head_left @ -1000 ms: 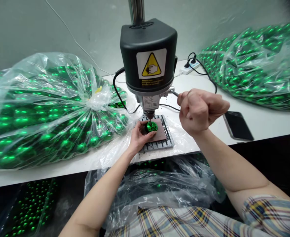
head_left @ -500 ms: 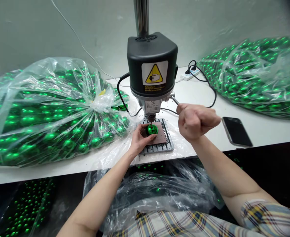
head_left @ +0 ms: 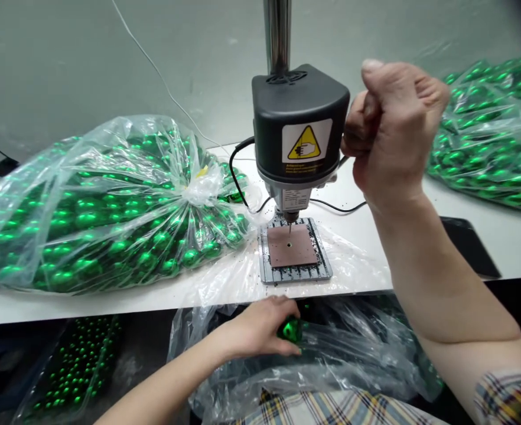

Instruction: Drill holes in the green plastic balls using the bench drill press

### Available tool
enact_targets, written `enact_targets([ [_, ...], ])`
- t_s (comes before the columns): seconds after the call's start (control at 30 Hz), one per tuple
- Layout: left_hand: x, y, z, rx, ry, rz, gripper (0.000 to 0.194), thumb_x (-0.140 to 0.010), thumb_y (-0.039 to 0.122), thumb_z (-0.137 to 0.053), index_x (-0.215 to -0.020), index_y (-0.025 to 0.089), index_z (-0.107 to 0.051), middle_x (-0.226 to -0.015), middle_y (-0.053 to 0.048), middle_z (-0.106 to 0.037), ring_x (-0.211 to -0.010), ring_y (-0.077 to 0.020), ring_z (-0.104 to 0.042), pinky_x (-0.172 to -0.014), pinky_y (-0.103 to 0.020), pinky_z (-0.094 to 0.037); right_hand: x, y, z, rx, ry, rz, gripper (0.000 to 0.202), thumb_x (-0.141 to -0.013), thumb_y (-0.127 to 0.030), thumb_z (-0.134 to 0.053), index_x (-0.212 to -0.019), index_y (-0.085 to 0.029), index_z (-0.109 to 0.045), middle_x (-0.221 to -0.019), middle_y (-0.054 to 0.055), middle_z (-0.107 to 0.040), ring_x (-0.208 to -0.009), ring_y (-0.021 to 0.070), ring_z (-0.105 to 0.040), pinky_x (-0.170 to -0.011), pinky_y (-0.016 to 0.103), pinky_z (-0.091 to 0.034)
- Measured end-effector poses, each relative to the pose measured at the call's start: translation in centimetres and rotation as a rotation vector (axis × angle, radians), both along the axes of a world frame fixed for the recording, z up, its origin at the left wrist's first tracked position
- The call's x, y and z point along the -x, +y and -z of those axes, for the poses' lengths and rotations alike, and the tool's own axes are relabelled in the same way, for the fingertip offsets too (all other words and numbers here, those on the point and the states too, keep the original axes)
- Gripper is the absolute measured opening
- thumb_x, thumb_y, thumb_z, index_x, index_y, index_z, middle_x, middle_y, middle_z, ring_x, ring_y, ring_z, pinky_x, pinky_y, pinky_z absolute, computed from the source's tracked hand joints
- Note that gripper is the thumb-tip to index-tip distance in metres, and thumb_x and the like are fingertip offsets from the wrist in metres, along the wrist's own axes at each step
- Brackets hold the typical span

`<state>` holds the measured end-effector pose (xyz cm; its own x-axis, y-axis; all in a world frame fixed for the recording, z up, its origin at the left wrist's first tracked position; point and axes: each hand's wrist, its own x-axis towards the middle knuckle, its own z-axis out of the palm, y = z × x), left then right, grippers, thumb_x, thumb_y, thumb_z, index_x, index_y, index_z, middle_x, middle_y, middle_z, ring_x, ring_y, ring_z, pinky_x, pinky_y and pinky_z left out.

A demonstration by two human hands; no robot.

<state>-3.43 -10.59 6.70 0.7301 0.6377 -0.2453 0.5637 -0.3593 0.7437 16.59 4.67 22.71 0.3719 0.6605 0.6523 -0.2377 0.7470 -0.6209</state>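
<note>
The left hand [head_left: 260,327] has its grip closed round a green ball [head_left: 290,329], below the near edge of the worktop [head_left: 110,304] over an open plastic bag [head_left: 331,354]. The right hand [head_left: 391,133] is fisted on the lever of the drill press [head_left: 300,130], raised right of its head.

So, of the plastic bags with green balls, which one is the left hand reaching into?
The open bag hanging below the table edge, in front of the person. The left hand holds a green ball in it; the two full bags lie on the table.
</note>
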Motion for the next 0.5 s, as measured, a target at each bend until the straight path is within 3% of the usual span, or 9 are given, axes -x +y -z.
enact_targets([
  [0.07,1.0,0.0,-0.1,0.07,0.06,0.078,0.052,-0.071,0.052,-0.084,-0.109,0.02,-0.068,-0.104,-0.009,-0.072,-0.091,-0.027,-0.068,-0.074,-0.032,-0.049,0.0,-0.1,0.1,-0.01,0.012,-0.009,0.046,-0.077,-0.025,-0.071,-0.046,-0.025,-0.037,-0.04,-0.004,-0.028,-0.034,0.0094,-0.02,-0.034,0.032,-0.009],
  [0.1,1.5,0.6,-0.3,0.084,0.028,0.041,0.049,-0.075,0.054,-0.08,-0.109,0.02,-0.069,-0.102,-0.009,-0.073,-0.089,-0.0254,-0.069,-0.072,-0.031,-0.049,0.0,-0.2,0.1,-0.003,0.001,-0.013,0.047,-0.077,-0.025,-0.072,-0.046,-0.025,-0.038,-0.041,-0.004,-0.029,-0.035,0.0094,-0.021,-0.034,0.033,-0.01],
  [0.17,2.6,3.4,-0.9,0.027,-0.103,-0.166,0.037,-0.088,0.051,-0.069,-0.11,0.021,-0.069,-0.095,-0.007,-0.074,-0.081,-0.0214,-0.068,-0.069,-0.03,-0.05,0.0,-0.3,0.0,0.016,-0.031,-0.005,0.047,-0.079,-0.026,-0.073,-0.046,-0.024,-0.039,-0.041,-0.004,-0.031,-0.036,0.0092,-0.022,-0.034,0.033,-0.012],
  [0.23,3.9,7.9,-1.6,-0.163,-0.225,-0.452,0.027,-0.095,0.038,-0.058,-0.112,0.02,-0.069,-0.088,-0.007,-0.073,-0.076,-0.0206,-0.067,-0.07,-0.032,-0.051,-0.1,-0.4,0.0,0.022,-0.055,0.019,0.049,-0.081,-0.029,-0.074,-0.047,-0.024,-0.039,-0.042,-0.003,-0.032,-0.036,0.0089,-0.022,-0.034,0.032,-0.014],
  [0.3,5.2,13.3,-1.8,-0.421,-0.271,-0.715,0.023,-0.092,0.024,-0.055,-0.109,0.019,-0.07,-0.089,-0.008,-0.072,-0.082,-0.0229,-0.066,-0.079,-0.036,-0.052,-0.2,-0.3,0.2,0.015,-0.073,0.03,0.052,-0.083,-0.035,-0.074,-0.049,-0.023,-0.038,-0.043,-0.003,-0.033,-0.037,0.0084,-0.022,-0.034,0.032,-0.015],
  [0.37,6.2,18.6,-1.3,-0.577,-0.219,-0.792,0.015,-0.081,0.012,-0.06,-0.087,0.017,-0.072,-0.09,-0.01,-0.071,-0.093,-0.0278,-0.065,-0.094,-0.042,-0.049,-0.3,-0.2,0.4,0.006,-0.093,0.032,0.054,-0.086,-0.044,-0.073,-0.051,-0.023,-0.037,-0.045,-0.004,-0.032,-0.037,0.008,-0.022,-0.035,0.031,-0.017],
  [0.43,6.6,23.0,-0.4,-0.576,-0.212,-0.801,0.011,-0.072,0.007,-0.065,-0.07,0.017,-0.069,-0.081,-0.011,-0.068,-0.093,-0.0318,-0.065,-0.097,-0.046,-0.048,-0.3,0.0,0.6,0.013,-0.107,0.043,0.055,-0.086,-0.05,-0.071,-0.053,-0.023,-0.036,-0.045,-0.004,-0.031,-0.038,0.0078,-0.021,-0.035,0.031,-0.019],
  [0.5,6.4,25.9,0.6,-0.573,-0.244,-0.789,0.011,-0.066,0.007,-0.071,-0.066,0.017,-0.067,-0.077,-0.01,-0.066,-0.093,-0.0335,-0.066,-0.095,-0.047,-0.049,-0.2,0.1,0.6,0.022,-0.096,0.049,0.055,-0.086,-0.049,-0.071,-0.053,-0.023,-0.037,-0.044,-0.004,-0.031,-0.037,0.0077,-0.021,-0.036,0.031,-0.019],
])
